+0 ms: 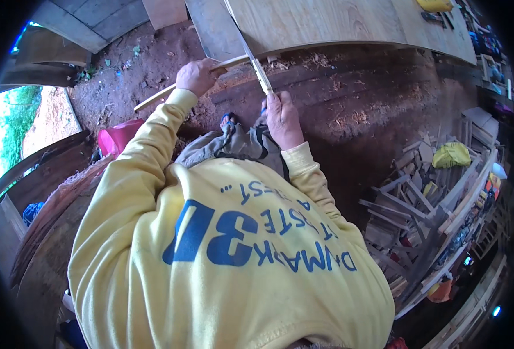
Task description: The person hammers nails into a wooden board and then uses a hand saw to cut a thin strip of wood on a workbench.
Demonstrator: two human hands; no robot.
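My left hand point(196, 77) is closed around a narrow wooden strip point(155, 100), whose near-left end sticks out past the wrist. The strip's other end runs right to the edge of a plywood board point(332, 23). In my right hand point(284, 120) is the pale handle of a handsaw point(259, 75), seen almost edge-on. Its thin blade slants up and away to the left, crossing the strip near the board's edge. The cutting edge is too narrow in this view to make out.
Reddish earth with wood shavings point(356, 116) lies below the board. A heap of wood offcuts point(408, 198), with a yellow bag point(451, 155) on it, is at the right. Left of me are a pink container point(119, 137) and dark planks point(42, 166). A yellow object point(435, 5) sits on the board's far right.
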